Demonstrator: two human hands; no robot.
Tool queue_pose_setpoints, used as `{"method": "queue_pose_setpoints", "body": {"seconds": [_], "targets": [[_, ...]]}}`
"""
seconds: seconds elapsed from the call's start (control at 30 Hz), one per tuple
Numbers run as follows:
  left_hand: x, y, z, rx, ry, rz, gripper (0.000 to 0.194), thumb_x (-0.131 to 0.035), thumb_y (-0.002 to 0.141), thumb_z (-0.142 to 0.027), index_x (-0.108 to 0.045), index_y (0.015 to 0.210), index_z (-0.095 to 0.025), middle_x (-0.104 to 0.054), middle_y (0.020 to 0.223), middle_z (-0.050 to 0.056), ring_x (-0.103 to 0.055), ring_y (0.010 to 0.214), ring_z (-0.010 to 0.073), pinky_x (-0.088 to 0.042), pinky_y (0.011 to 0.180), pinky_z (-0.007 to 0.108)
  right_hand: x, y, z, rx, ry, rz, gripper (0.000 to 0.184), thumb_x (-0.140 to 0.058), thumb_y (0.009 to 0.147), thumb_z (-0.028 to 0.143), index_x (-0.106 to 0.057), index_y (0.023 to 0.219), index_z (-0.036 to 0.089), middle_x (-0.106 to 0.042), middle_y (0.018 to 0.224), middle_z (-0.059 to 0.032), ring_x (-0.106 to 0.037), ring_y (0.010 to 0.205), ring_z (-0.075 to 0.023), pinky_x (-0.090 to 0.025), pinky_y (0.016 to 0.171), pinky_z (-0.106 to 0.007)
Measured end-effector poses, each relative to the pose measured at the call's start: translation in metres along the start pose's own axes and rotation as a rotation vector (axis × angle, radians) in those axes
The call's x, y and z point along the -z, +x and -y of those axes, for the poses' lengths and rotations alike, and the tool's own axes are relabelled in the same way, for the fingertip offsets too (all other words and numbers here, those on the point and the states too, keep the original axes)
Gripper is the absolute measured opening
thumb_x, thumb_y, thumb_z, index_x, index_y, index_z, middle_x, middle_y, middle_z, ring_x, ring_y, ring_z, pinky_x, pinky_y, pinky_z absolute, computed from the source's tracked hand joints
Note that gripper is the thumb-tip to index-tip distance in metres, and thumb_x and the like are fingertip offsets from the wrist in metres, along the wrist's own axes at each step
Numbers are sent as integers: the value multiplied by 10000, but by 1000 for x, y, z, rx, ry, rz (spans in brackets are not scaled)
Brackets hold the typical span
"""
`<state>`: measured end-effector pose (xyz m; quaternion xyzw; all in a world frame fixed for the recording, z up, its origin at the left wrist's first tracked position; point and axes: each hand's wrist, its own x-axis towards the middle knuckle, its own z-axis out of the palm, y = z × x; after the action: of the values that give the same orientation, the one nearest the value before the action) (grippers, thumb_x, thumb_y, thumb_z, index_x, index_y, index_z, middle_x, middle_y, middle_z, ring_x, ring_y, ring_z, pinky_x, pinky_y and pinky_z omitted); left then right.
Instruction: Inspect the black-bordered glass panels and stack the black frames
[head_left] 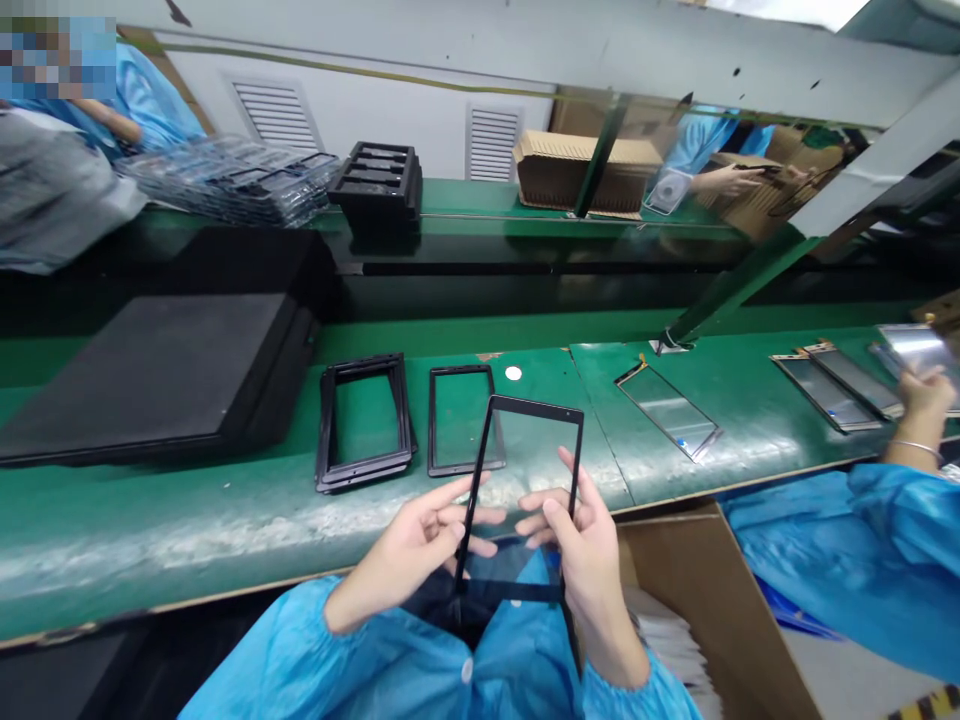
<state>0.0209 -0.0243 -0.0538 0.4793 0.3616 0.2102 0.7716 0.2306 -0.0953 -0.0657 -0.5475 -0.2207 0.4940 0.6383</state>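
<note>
I hold a thin glass panel with a black border (534, 408) upright over the near edge of the green belt (225, 520). My left hand (420, 545) pinches its left edge. Gripping the right edge is my right hand (581, 545), one finger raised along the border. On the belt just beyond lie a single black frame (435, 420) and, to its left, a small stack of black frames (326, 420).
A large black tray stack (150, 380) fills the belt's left. More glass panels (667, 410) lie to the right, where another person's hand (926, 400) holds one. An open cardboard box (712, 600) stands by my right knee. Black trays (379, 180) and cardboard stacks (577, 170) sit behind.
</note>
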Motion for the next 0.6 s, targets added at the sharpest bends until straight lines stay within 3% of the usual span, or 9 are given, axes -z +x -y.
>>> {"method": "queue_pose_setpoints", "body": {"seconds": [0.17, 0.3, 0.4, 0.6], "targets": [[0, 1, 9, -47, -52, 74, 837, -783, 928, -560, -467, 1636, -243, -725, 1399, 246, -818, 1058, 311, -607, 745, 283, 3, -3, -2, 25, -23, -16, 933, -820, 905, 414, -317, 1652, 173, -841, 853, -49, -795, 612, -197, -625, 529, -248], [2, 1, 19, -43, -134, 206, 920, -790, 957, -470, -279, 1713, -348, -655, 1510, 233, -781, 1177, 312, -583, 968, 361, 5, 0, -1, 22, -10, -71, 988, -857, 855, 445, -341, 1651, 164, -843, 836, -48, -790, 583, -204, -627, 513, -256], [2, 3, 25, -24, -165, 250, 974, -800, 956, -454, -213, 1728, -353, -652, 1508, 246, -781, 1178, 337, -580, 939, 325, 5, 4, -3, -21, 22, -92, 1054, -897, 806, 444, -346, 1656, 155, -840, 821, -48, -779, 559, -201, -623, 494, -250], [2, 9, 28, -32, -162, 251, 997, -843, 925, -413, -243, 1719, -359, -660, 1498, 249, -790, 1155, 337, -573, 841, 242, 7, 8, -11, -58, 60, -106, 1086, -937, 746, 447, -389, 1634, 146, -835, 798, -42, -759, 529, -197, -619, 481, -259]]}}
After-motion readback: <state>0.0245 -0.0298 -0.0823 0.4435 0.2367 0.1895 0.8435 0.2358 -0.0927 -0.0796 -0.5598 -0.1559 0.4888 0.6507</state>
